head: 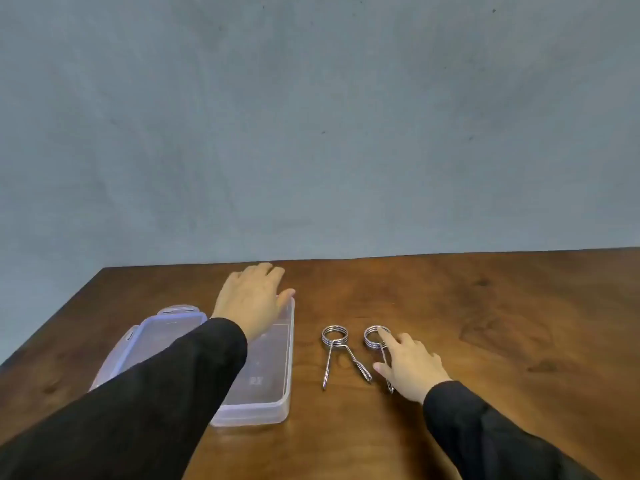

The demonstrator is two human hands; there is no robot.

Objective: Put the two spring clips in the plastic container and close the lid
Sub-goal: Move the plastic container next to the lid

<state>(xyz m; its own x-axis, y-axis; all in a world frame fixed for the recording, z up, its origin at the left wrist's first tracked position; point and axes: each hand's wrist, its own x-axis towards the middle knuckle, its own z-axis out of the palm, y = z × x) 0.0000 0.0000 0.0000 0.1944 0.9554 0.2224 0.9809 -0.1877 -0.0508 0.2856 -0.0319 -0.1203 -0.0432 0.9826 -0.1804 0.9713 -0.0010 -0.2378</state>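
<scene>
A clear plastic container [273, 403] lies open on the wooden table, its purple-rimmed lid [162, 327] folded out to the left. My left hand [251, 299] rests flat over the container's far end, fingers spread, thumb on the right rim. Two metal spring clips lie side by side to the right of the container, coils pointing away from me. The left clip [334, 336] lies free. My right hand [410, 367] lies over the right clip [372, 336], forefinger on its coil and thumb beside its legs, which are partly hidden.
The brown wooden table [502, 323] stretches to the right and toward me. Its far edge meets a grey wall [311, 133]. Its left corner sits just beyond the lid. Black sleeves cover both my forearms.
</scene>
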